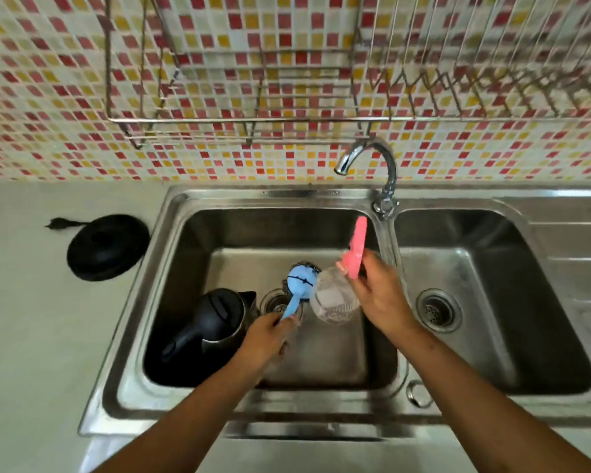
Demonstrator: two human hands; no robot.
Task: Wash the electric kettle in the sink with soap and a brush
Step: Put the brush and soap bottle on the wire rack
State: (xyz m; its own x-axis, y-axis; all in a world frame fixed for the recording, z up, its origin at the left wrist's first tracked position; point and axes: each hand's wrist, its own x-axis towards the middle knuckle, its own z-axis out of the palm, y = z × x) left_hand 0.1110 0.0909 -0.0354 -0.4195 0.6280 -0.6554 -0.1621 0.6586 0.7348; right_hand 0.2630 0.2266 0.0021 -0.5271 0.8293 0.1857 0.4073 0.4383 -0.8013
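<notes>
Mosaic wall (pixel 82 80) of red, yellow and white tiles backs a wire rack (pixel 239 119) and a steel double sink (pixel 321 193) with a curved faucet (pixel 384 158) at its divider.

Head view, places given from the left basin's drain (pixel 276 304). The electric kettle (pixel 215 319) sits in the basin just left of the drain, lid on. Its spout points toward the drain and its handle runs back toward the person, so its long axis lies from near-left to far-right. Its round black base (pixel 108 247) rests on the counter, well left of the drain and outside the sink.

Left hand (pixel 267 339), just on the person's side of the drain, has its fingers curled round the handle of the brush (pixel 299 279). The blue brush head is raised beyond the drain.

Right hand (pixel 381 295), to the right of the drain, grips the soap bottle (pixel 335 298). The bottle is clear with a pink top and is tipped so that its body meets the brush head.

Judged step: soap is being applied to the brush, and scrubbing has not begun. The brush hand is the nearer to the kettle, which lies directly to its left. A short sweep leftward across the drain would probably bring the bristles to the spout side first.
</notes>
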